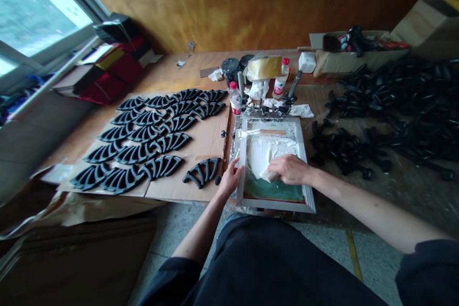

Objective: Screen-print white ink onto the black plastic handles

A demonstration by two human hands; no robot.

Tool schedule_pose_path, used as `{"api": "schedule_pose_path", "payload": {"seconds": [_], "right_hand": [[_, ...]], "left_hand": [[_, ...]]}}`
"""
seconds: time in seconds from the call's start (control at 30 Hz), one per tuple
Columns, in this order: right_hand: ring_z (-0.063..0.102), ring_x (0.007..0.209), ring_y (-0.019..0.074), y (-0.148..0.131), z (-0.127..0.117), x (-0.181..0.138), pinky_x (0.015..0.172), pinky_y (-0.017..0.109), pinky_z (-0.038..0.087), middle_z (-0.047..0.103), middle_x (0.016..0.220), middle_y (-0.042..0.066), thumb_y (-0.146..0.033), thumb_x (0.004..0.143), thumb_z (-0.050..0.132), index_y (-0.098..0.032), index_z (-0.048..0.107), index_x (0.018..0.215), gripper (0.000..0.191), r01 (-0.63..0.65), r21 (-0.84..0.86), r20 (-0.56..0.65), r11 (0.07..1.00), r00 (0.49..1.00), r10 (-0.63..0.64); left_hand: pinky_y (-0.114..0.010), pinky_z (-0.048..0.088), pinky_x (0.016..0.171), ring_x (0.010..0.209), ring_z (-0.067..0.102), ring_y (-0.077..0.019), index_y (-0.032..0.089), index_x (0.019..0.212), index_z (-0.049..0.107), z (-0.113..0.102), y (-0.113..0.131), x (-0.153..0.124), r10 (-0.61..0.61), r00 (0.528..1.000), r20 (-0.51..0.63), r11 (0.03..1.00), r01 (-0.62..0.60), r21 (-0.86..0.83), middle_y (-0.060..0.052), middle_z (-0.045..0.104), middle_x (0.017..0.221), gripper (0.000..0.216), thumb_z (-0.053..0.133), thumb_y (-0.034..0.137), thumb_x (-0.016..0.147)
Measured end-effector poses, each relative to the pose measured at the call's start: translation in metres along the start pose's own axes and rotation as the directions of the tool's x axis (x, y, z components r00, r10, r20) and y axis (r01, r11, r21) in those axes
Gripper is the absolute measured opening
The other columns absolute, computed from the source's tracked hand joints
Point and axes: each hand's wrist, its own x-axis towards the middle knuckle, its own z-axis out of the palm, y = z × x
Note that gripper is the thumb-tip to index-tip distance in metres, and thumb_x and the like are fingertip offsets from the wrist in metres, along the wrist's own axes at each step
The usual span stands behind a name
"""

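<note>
A screen printing frame (310,196) with a metal border and green mesh lies in front of me, with white smears over its upper part. My right hand (289,169) is closed on a crumpled white rag (260,157), which is pressed against the mesh. Along the frame's left side, my left hand (231,178) grips the border, its fingers partly hidden. A brown wooden strip (272,132) lies across the frame's upper end. Behind it stand the metal clamps (265,108) of the printing stand.
Rows of black ribbed plastic parts (136,148) cover a cardboard sheet (211,146) at left. Black parts (394,105) are heaped at right. Behind the frame stand red-capped bottles (280,79), a dark tub (230,71) and a tape roll (264,67). An open carton (344,63) sits back right.
</note>
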Motion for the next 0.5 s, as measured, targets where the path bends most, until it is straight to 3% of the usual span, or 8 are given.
{"api": "schedule_pose_path", "payload": {"seconds": [0.13,0.23,0.3,0.4,0.5], "right_hand": [[0.064,0.087,0.0181,-0.002,0.01,0.008,0.074,0.027,0.046,0.072,0.094,0.002,-0.007,0.08,0.056,-0.023,0.071,0.094,0.026,-0.154,0.012,-0.182,0.988,0.971,0.154],[0.065,0.095,0.0187,-0.007,0.026,-0.003,0.08,0.028,0.049,0.07,0.112,0.005,-0.003,0.079,0.053,-0.021,0.07,0.106,0.037,-0.091,0.027,-0.218,0.995,0.971,0.095],[0.067,0.093,0.0183,-0.007,0.028,-0.01,0.077,0.027,0.05,0.071,0.111,0.004,-0.004,0.079,0.055,-0.022,0.07,0.107,0.036,-0.063,0.061,-0.18,0.996,0.981,0.073],[0.068,0.084,0.0173,-0.001,0.011,0.002,0.071,0.027,0.05,0.073,0.097,-0.001,-0.018,0.084,0.062,-0.027,0.07,0.105,0.024,-0.148,0.101,-0.155,0.984,0.974,0.162],[0.067,0.089,0.0187,0.014,-0.018,0.036,0.075,0.028,0.05,0.071,0.108,-0.001,-0.028,0.083,0.069,-0.031,0.064,0.122,0.039,-0.309,0.1,-0.26,0.946,0.91,0.324]], "left_hand": [[-0.023,0.04,0.059,0.063,0.053,-0.0139,0.024,0.134,0.054,-0.001,0.004,-0.002,-0.003,1.0,-0.003,1.0,0.003,-0.031,0.0,0.06,0.073,0.056,0.057,0.048,0.084],[-0.022,0.037,0.056,0.057,0.048,-0.0121,0.023,0.135,0.054,-0.001,0.007,-0.004,0.008,1.0,0.002,0.999,-0.008,-0.037,0.002,0.056,0.067,0.057,0.057,0.048,0.084],[-0.021,0.036,0.054,0.055,0.047,-0.0112,0.023,0.134,0.054,-0.002,0.008,-0.005,0.01,1.0,-0.003,0.999,-0.01,-0.039,0.003,0.054,0.065,0.056,0.057,0.047,0.083],[-0.021,0.036,0.052,0.053,0.045,-0.0104,0.024,0.134,0.054,-0.005,0.012,-0.006,0.008,1.0,0.009,0.999,-0.007,-0.053,0.004,0.054,0.063,0.056,0.058,0.046,0.082],[-0.02,0.034,0.048,0.05,0.044,-0.0101,0.025,0.14,0.047,-0.014,0.025,-0.012,0.002,0.998,0.061,0.989,0.007,-0.146,0.005,0.053,0.061,0.064,0.059,0.049,0.082]]}}
